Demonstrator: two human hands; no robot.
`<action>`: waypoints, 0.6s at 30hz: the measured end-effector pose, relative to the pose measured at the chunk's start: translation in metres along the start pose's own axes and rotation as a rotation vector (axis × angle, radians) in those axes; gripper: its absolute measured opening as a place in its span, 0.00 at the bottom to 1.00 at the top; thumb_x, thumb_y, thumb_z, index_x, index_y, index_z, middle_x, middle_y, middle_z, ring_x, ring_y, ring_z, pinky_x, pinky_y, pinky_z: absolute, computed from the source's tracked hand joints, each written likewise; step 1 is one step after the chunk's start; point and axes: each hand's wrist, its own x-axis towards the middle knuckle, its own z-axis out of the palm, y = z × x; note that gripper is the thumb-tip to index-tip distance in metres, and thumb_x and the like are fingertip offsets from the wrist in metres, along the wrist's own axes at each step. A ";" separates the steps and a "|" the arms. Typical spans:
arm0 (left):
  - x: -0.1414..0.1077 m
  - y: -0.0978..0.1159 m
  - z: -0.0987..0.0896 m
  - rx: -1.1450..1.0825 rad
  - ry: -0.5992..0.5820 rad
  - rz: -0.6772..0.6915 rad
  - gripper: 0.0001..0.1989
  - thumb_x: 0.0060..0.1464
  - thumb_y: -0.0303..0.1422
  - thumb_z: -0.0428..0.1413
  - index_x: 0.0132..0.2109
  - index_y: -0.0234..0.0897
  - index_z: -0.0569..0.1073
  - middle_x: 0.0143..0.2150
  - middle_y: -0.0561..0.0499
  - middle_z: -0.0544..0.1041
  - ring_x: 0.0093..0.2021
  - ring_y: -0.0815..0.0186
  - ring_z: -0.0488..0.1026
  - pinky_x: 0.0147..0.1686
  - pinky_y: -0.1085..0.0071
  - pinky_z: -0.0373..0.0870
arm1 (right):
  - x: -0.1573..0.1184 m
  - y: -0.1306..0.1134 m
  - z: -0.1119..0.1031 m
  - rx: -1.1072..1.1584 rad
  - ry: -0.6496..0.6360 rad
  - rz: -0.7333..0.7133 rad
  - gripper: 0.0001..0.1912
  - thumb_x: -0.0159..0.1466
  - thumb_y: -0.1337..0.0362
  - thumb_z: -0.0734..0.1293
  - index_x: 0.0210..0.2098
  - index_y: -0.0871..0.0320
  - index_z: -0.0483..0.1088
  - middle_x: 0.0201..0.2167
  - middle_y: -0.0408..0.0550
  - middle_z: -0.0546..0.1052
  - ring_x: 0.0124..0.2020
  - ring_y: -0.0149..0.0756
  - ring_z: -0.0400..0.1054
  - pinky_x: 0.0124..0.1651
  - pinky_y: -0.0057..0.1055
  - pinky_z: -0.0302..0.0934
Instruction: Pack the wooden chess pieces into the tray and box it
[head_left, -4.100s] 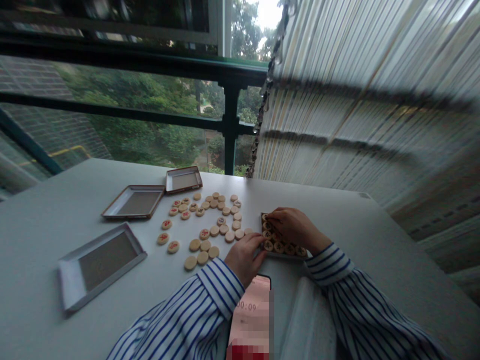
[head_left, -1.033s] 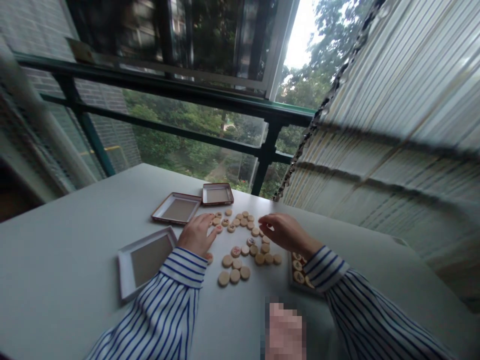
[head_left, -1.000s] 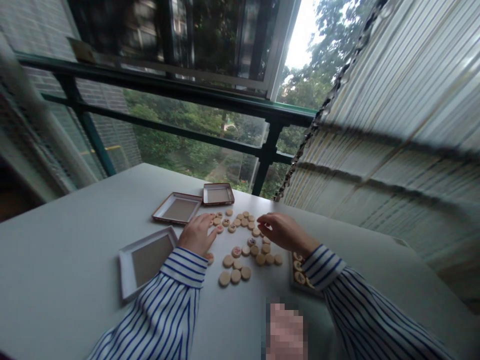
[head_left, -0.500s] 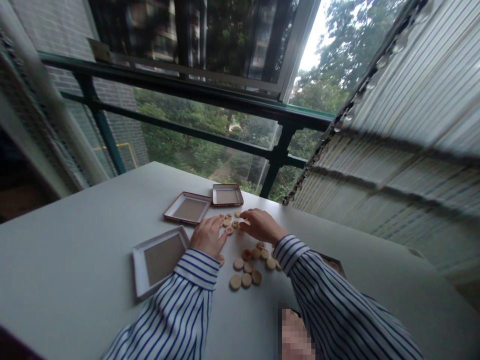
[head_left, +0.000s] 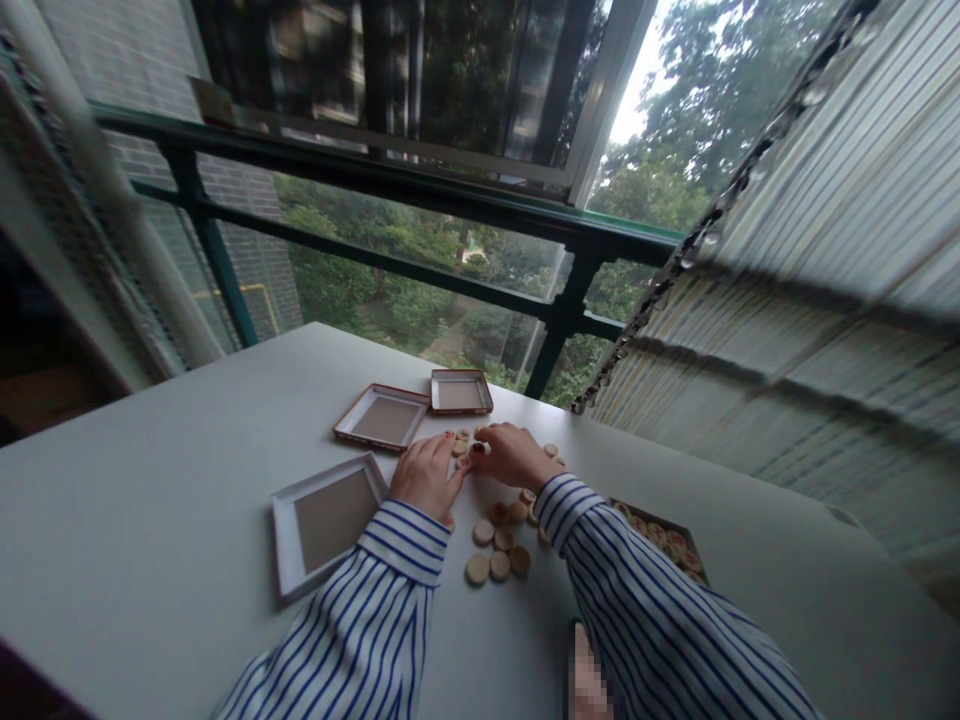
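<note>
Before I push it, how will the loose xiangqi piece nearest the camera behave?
The xiangqi piece looks like a thick, rigid disc, so it probably won't flex. Lying flat, it would likely slide rather than roll on the smooth tabletop. Pushed rightward, it may nudge the neighbouring piece.

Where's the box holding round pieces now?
In the head view, the box lies right of the loose pieces on the white table, partly hidden by the right sleeve.

My white table carries two brown-rimmed trays near its far edge; a white tray lies further in; round wooden pieces spread between these and a box towards the far right corner.
</note>
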 end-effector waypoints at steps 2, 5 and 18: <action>0.000 0.000 0.000 -0.009 0.002 -0.002 0.16 0.50 0.33 0.51 0.46 0.31 0.68 0.45 0.41 0.72 0.45 0.59 0.68 0.45 0.63 0.64 | 0.001 -0.001 0.001 -0.001 -0.002 0.011 0.13 0.60 0.58 0.57 0.39 0.55 0.68 0.38 0.50 0.73 0.41 0.39 0.64 0.37 0.31 0.52; 0.000 0.002 -0.001 -0.023 0.012 0.005 0.16 0.50 0.33 0.51 0.46 0.32 0.68 0.44 0.41 0.73 0.45 0.59 0.68 0.45 0.63 0.64 | 0.003 -0.002 0.003 0.000 0.002 0.023 0.12 0.60 0.60 0.56 0.37 0.55 0.68 0.38 0.49 0.73 0.41 0.39 0.64 0.37 0.32 0.52; 0.001 0.002 -0.003 -0.028 0.003 -0.026 0.15 0.50 0.29 0.50 0.46 0.30 0.68 0.45 0.42 0.72 0.45 0.58 0.67 0.46 0.62 0.63 | -0.005 -0.003 0.002 0.027 0.190 0.022 0.13 0.60 0.63 0.56 0.44 0.58 0.60 0.41 0.51 0.70 0.43 0.38 0.60 0.43 0.33 0.50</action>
